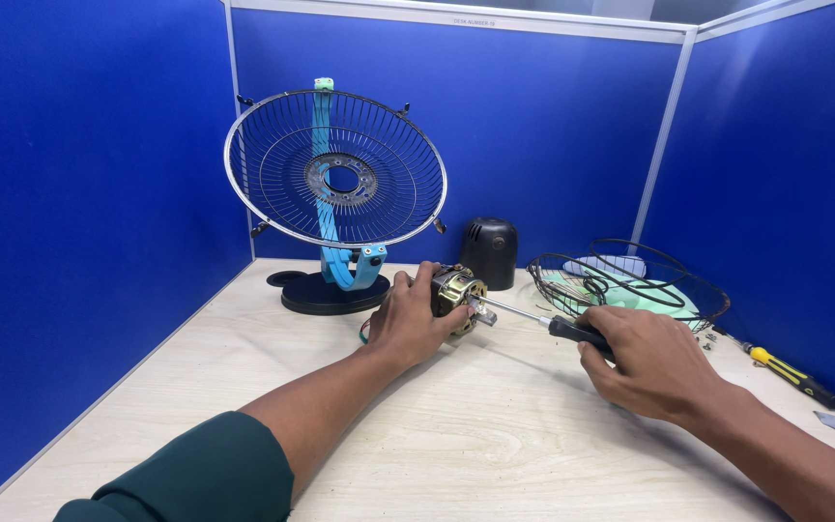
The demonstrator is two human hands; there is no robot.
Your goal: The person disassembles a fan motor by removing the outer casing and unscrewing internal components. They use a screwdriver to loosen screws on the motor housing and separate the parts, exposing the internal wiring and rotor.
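Left hand [416, 321]: centre of frame, fingers curled shut around a small fan motor [458, 290] of brass-coloured metal, held just above the table [456, 435]; dark green sleeve [195, 478] at lower left.

Right hand [645, 360]: right of centre, closed in a full grip on the black handle of a screwdriver [558, 325]; the metal shaft runs left, its tip at the motor's end.

Behind the left hand, upper left of centre: wire fan guard [335, 169], round, tilted, on a light blue stand [345, 263] with a black round base [316, 295].

Behind the motor, centre: black domed motor cover [489, 251], upright.

Right of centre: second wire guard [630, 285] lying flat, pale green fan blade inside.

Far right: yellow-and-black screwdriver [792, 375] lying on the table, well apart from the hands.

Surround: blue partition walls [89, 193].
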